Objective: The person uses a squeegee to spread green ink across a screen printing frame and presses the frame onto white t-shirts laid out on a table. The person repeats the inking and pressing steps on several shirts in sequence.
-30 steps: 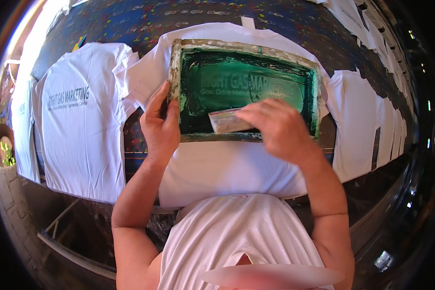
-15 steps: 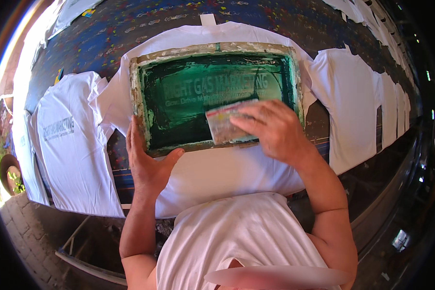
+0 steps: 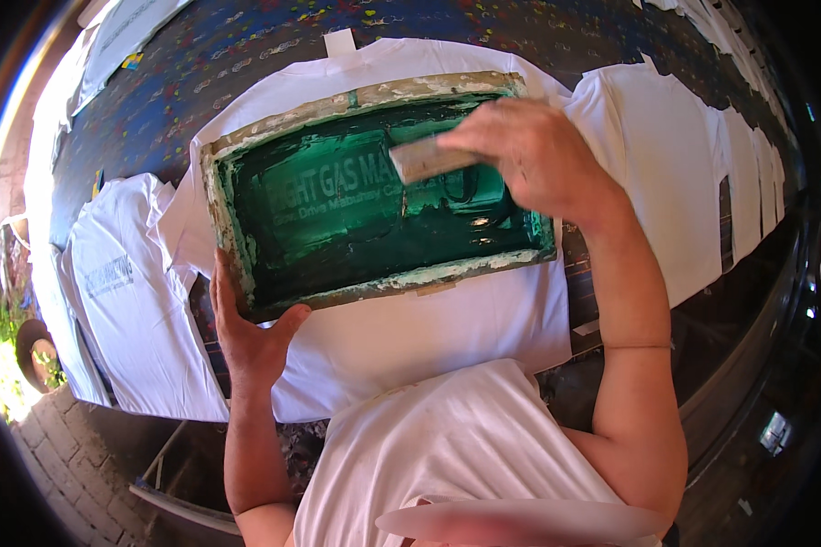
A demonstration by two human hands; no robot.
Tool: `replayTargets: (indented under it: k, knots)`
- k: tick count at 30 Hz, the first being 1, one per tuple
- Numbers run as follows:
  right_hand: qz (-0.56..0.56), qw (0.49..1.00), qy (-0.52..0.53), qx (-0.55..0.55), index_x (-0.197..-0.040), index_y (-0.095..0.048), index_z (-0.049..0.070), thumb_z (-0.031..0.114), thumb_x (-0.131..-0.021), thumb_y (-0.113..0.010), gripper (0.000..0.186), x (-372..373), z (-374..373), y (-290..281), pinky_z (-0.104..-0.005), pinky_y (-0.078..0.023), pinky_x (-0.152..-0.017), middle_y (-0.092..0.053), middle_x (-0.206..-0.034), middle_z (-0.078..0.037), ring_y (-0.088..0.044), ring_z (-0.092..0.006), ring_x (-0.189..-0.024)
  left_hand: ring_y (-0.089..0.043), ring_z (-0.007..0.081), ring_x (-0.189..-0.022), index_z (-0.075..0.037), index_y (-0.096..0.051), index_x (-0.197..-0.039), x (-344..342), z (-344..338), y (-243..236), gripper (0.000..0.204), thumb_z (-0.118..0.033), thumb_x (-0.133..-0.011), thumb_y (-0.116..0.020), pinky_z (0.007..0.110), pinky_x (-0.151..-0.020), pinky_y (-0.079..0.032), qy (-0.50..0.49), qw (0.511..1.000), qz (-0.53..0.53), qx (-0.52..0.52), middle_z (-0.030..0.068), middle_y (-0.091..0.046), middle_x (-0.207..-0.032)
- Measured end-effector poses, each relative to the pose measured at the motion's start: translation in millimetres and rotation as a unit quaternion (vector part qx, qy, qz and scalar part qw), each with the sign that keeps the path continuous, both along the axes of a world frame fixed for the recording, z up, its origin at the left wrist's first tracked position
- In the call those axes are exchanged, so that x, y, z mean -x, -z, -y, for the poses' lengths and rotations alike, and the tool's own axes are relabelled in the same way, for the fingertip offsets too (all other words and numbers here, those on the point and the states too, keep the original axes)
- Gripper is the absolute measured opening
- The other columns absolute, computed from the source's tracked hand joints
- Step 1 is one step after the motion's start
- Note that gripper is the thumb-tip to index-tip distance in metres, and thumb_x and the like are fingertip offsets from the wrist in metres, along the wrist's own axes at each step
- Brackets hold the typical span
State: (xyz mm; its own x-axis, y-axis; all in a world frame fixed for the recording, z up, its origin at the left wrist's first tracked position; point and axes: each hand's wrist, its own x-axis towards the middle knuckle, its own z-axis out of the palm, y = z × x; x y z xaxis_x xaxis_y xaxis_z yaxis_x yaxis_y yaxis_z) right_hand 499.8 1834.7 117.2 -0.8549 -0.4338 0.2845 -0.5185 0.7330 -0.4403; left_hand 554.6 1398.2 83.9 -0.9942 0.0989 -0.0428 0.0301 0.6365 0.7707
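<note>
The right grip (image 3: 540, 157) holds the squeegee (image 3: 429, 161) jutting leftward over the screen (image 3: 315, 223).

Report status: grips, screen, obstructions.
Left grip on framed screen, near-left corner. Right grip holding flat block above it. Screen over white shirt. Right grip hides some of screen's right side.

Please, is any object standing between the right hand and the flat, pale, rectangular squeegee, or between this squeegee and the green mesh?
Nothing visible does: the right hand grips the flat, pale squeegee, which is over the green mesh inside the rectangular, crusted wooden frame. Whether squeegee and mesh touch is unclear.
</note>
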Motion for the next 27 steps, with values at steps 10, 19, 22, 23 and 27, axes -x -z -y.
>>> replayTargets:
  k: [10,19,22,23,27]
  knots:
    - [-0.023,0.998,0.06,-0.009,-0.123,-0.082,0.012,-0.002,-0.086,-0.071,0.041,-85,29,-1,-0.0443,-0.062,-0.091,-0.08,-0.116,-0.009,-0.077,-0.0322,-0.102,-0.048,0.0379,-0.155,-0.002,-0.03,-0.178,0,4,6,0.137,-0.023,-0.067,-0.108,0.047,-0.129,-0.041,0.012,1.0,-0.02,0.013,0.0224,-0.045,-0.171]
    - [-0.05,0.908,0.416,-0.015,-0.129,-0.073,0.003,0.009,-0.092,-0.075,0.038,-86,69,8,-0.0513,-0.062,-0.083,-0.077,-0.109,-0.018,-0.077,-0.0422,-0.095,-0.036,0.0422,-0.164,-0.002,-0.028,-0.178,2,18,18,0.119,-0.004,-0.079,-0.094,0.05,-0.133,-0.035,0.098,0.989,-0.105,-0.041,0.0256,-0.032,-0.179]
    - [-0.063,0.897,0.438,-0.008,-0.129,-0.074,0.004,0.01,-0.092,-0.075,0.037,-79,86,12,-0.051,-0.062,-0.083,-0.077,-0.109,-0.018,-0.077,-0.042,-0.095,-0.033,0.0434,-0.165,0.0,-0.026,-0.177,2,21,21,0.117,-0.002,-0.081,-0.093,0.05,-0.135,-0.032,0.095,0.989,-0.09,-0.076,0.0265,-0.031,-0.179]
    - [-0.054,0.897,0.438,-0.004,-0.129,-0.075,0.004,0.011,-0.093,-0.075,0.037,-75,93,13,-0.0509,-0.062,-0.083,-0.077,-0.109,-0.018,-0.077,-0.0419,-0.095,-0.033,0.0438,-0.165,0.001,-0.025,-0.177,2,22,22,0.117,-0.001,-0.081,-0.093,0.051,-0.135,-0.031,0.091,0.989,-0.087,-0.073,0.0268,-0.031,-0.179]
    - [-0.037,0.911,0.411,0.011,-0.129,-0.075,0.005,0.012,-0.093,-0.075,0.037,-53,135,10,-0.0503,-0.063,-0.084,-0.078,-0.11,-0.018,-0.077,-0.0413,-0.096,-0.031,0.0465,-0.164,0.003,-0.024,-0.176,3,26,22,0.12,-0.005,-0.081,-0.096,0.053,-0.135,-0.028,0.108,0.986,-0.116,-0.051,0.0295,-0.03,-0.178]
